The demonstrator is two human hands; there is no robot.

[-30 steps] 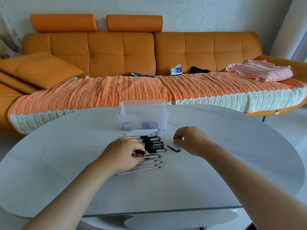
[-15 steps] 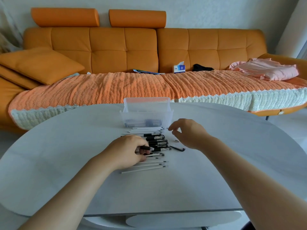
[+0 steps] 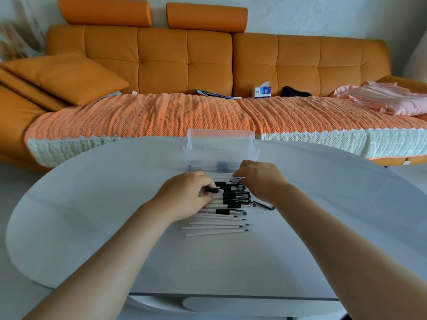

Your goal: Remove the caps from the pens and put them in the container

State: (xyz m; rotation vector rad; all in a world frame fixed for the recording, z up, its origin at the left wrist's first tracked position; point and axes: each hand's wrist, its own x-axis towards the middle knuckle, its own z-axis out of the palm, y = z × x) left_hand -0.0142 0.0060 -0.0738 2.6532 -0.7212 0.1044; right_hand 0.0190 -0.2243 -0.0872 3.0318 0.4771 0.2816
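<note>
**At the fingers, a cap ready to fly**

The left hand (image 3: 184,198) curls its fingers round a black-capped white pen (image 3: 213,190). Just beyond, the right hand (image 3: 261,180) bends its fingers onto the far end of the row of white and black pens (image 3: 231,205); whether they pinch anything, I cannot tell. The clear plastic container (image 3: 219,155) stands just past them. A sharp tug could shoot the cap across the pale grey desk (image 3: 115,227) or scatter the row.

Clear ribbed plastic container (image 3: 208,155); smooth matt table (image 3: 92,215); white plastic pens (image 3: 215,227); at twelve o'clock, leather-look sofa (image 3: 161,65) under coarse knitted cloth (image 3: 150,116).
</note>
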